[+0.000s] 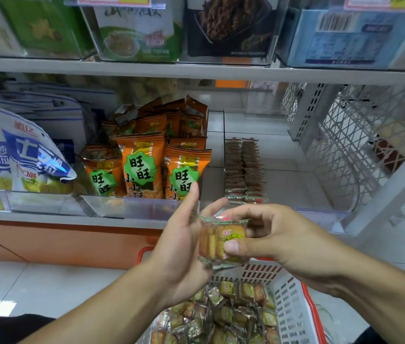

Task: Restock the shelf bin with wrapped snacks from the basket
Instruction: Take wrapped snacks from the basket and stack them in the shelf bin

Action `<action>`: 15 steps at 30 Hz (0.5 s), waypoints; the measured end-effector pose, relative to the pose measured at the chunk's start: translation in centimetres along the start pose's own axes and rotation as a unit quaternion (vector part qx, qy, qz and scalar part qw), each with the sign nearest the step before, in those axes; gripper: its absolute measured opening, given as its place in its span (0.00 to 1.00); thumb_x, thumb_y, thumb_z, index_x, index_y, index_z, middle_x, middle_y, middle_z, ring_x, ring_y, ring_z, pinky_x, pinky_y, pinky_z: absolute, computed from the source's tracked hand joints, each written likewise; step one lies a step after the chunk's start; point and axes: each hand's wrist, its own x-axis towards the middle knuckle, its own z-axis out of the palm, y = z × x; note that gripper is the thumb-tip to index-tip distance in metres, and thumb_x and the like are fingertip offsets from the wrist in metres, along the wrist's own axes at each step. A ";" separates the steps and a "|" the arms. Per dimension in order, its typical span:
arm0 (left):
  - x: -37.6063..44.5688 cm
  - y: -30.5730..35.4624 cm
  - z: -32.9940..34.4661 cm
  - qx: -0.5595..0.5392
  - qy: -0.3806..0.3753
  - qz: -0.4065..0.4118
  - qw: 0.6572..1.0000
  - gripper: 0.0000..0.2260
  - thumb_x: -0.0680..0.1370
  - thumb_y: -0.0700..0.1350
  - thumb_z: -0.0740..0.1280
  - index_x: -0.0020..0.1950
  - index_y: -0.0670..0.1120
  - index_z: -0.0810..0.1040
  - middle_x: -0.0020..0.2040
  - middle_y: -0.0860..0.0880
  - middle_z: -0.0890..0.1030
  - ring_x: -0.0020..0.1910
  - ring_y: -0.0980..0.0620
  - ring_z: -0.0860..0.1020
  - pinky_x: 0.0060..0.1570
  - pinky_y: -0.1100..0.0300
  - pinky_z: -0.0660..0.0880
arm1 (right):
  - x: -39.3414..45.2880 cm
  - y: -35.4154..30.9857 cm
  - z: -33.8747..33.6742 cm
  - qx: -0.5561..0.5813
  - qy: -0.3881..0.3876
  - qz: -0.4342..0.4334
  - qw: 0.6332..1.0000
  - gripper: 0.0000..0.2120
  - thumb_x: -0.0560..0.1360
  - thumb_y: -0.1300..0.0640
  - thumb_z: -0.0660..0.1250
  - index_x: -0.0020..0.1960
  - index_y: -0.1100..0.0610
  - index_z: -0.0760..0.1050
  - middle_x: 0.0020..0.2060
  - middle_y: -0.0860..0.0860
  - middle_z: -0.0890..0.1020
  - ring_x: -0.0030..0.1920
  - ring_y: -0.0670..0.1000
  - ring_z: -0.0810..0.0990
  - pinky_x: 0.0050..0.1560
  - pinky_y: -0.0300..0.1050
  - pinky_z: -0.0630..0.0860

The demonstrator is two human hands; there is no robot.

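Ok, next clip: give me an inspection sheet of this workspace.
Surface: white shelf, part bare, above a tiled floor.
Job's things: clear bin holding two rows of snacks; basket of loose snacks below; small stack held between the hands.
Clutter: orange packs and blue-white bags in neighbouring bins.
Grippers: right hand pinches the stack; left hand, fingers straight, steadies its side.
Cables: nothing seen.
Surroundings: upper shelf of boxed goods; white mesh rack at right.
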 end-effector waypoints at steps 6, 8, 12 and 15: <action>0.4 -1.2 0.4 0.168 0.038 0.033 0.985 0.28 0.69 0.75 0.63 0.51 0.56 0.88 0.50 0.46 0.88 0.53 0.40 0.84 0.53 0.42 0.81 | 0.0 0.2 -0.2 -0.023 -0.008 0.046 0.999 0.22 0.72 0.68 0.75 0.64 0.56 0.79 0.55 0.57 0.86 0.53 0.62 0.86 0.53 0.54 0.82; 0.2 -1.3 0.8 0.211 0.048 0.028 0.976 0.25 0.69 0.74 0.62 0.51 0.59 0.87 0.44 0.48 0.88 0.45 0.41 0.85 0.41 0.47 0.84 | -0.2 -0.1 -0.5 -0.082 -0.038 0.051 0.995 0.21 0.73 0.66 0.75 0.64 0.54 0.79 0.50 0.54 0.87 0.47 0.58 0.86 0.52 0.48 0.81; 0.6 -1.4 1.2 0.253 0.046 -0.012 0.966 0.36 0.73 0.72 0.65 0.71 0.48 0.73 0.49 0.42 0.85 0.38 0.45 0.83 0.34 0.52 0.82 | -0.2 -1.1 -1.1 -0.300 -0.073 0.004 0.951 0.22 0.71 0.55 0.79 0.63 0.50 0.80 0.44 0.39 0.86 0.43 0.43 0.84 0.49 0.37 0.79; 0.9 -1.5 1.6 0.252 0.007 -0.037 0.967 0.30 0.76 0.68 0.65 0.71 0.51 0.75 0.49 0.47 0.86 0.34 0.50 0.83 0.30 0.55 0.81 | 0.1 -1.4 -1.5 -0.378 -0.082 -0.016 0.922 0.21 0.68 0.48 0.81 0.59 0.50 0.82 0.49 0.46 0.87 0.50 0.47 0.85 0.58 0.54 0.79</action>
